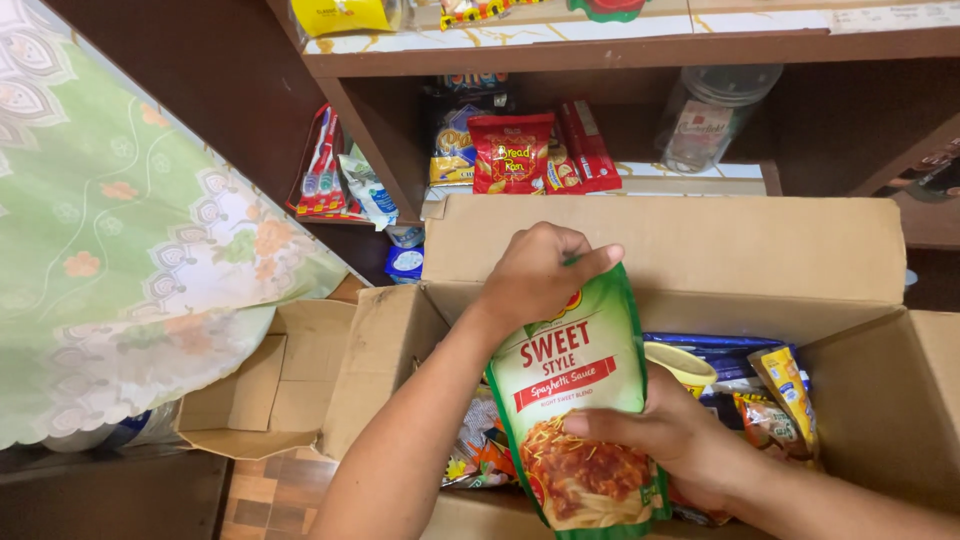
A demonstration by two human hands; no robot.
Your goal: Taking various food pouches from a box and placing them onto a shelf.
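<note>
Sauce pouch (580, 400): green stand-up pouch with a picture of spaghetti on its front, held upright above the open cardboard box (660, 250), near the middle of the view.
Left hand (540, 275): closed around the pouch's top corner, fingers curled over the upper edge.
Right hand (670, 430): clasping the pouch's lower right side, fingertips pressed flat on its front.
Box contents: blue and yellow snack packets (770, 400) lie to the right of the pouch, more colourful wrappers (475, 450) to its left, low inside the box.
Far shelf (620, 50): dark wood, with a red snack bag (512, 152) and other packets in a row, and a clear jar (710, 115) further right.
Left side: green floral cloth (130, 240) hangs beside the box.
Near left: a smaller cardboard tray (270, 390) touches the box's side.
</note>
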